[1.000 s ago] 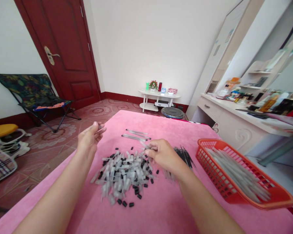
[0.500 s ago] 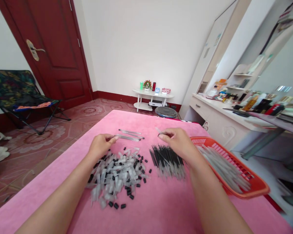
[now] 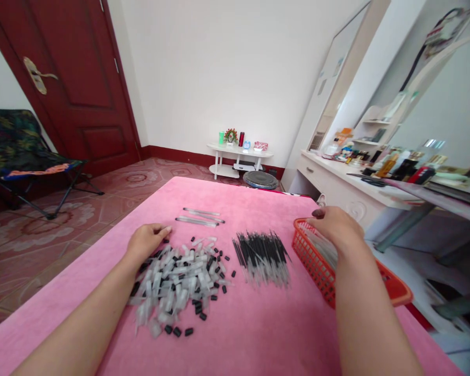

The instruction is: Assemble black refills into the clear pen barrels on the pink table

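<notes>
My left hand [image 3: 147,243] rests at the far left edge of a loose heap of clear plastic caps [image 3: 186,277] and small black plugs [image 3: 188,331]. Its fingers are curled together by the thumb; a black plug shows just under the fingertips, and whether anything is pinched is unclear. My right hand [image 3: 339,227] is over the orange-red plastic basket [image 3: 313,271], thumb and fingers slightly apart at its far end. Clear pen barrels [image 3: 325,248] lie inside, partly hidden by this hand. Between the hands lies a bunch of black-tipped pen refills [image 3: 262,256].
Several assembled pens [image 3: 198,222] lie beyond the heap on the pink cloth [image 3: 235,334]. A dressing table [image 3: 332,183] with bottles stands at the right, a low white stand [image 3: 238,151] by the wall, and a folding chair [image 3: 27,156] at the left.
My right hand has moved right, from beyond the refills to over the basket. My left hand has drawn back slightly from the pens. The view has shifted a little.
</notes>
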Demonstrator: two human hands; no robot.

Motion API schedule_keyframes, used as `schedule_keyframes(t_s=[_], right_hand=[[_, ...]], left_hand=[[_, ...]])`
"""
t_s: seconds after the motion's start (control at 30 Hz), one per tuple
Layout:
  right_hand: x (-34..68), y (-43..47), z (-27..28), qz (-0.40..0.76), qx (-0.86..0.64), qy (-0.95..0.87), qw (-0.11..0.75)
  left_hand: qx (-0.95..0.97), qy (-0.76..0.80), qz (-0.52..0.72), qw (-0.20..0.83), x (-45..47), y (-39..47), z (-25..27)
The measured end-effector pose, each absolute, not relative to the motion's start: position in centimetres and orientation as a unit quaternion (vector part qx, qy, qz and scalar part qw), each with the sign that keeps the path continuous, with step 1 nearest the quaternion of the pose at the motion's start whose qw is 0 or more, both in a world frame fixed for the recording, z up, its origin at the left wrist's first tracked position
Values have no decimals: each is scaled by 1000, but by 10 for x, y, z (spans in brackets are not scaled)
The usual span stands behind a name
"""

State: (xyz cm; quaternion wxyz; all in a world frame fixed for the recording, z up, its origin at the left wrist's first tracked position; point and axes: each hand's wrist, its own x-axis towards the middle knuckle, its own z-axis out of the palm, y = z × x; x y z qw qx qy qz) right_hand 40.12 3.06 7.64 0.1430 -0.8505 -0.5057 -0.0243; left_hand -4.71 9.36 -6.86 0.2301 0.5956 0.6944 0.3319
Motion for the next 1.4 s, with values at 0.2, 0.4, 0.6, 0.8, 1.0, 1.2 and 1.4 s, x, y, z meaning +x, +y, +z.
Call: schedule_keyframes(t_s=[0.2,0.4,0.6,0.8,1.0,1.2,1.4], right_hand=[[322,39,66,-53,-709,-659,244],[215,67,8,60,-551,-806,208],[176,98,-22,40,-602,-787,132],[171,95,-20,38,-622,-774,111],[200,74,-10,126,-595,-768,201],[232,49,-8,336,-514,-682,398],[240,41,5,409,-515,-629,416]], left_hand=[[644,708,246,154,-44,90,-68],[635,713,252,161,-41,89,-66],[625,715,265,167,-41,87,-66],[619,711,285,176,-41,87,-65],[607,688,341,205,-41,87,-65],[604,601,454,262,-25,89,-49],[549,428,597,399,5,75,-21]])
